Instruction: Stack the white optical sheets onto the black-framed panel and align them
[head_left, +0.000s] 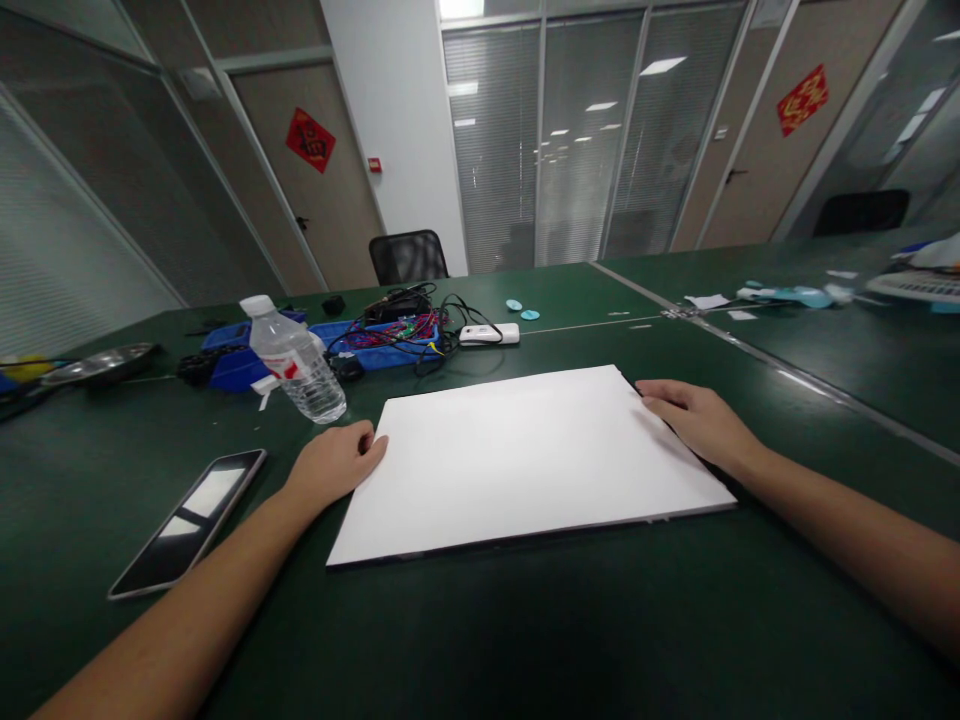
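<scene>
A large white board lies flat on the dark green table in front of me. My left hand rests at the board's left edge, its fingers curled against that edge. My right hand lies at the board's far right corner, fingers bent and touching the edge. Neither hand lifts the board; it lies flat on the table.
A plastic water bottle stands left of the board. A phone lies face up near my left forearm. Blue trays with tangled cables, a white device and a metal dish sit farther back. Papers lie at the far right.
</scene>
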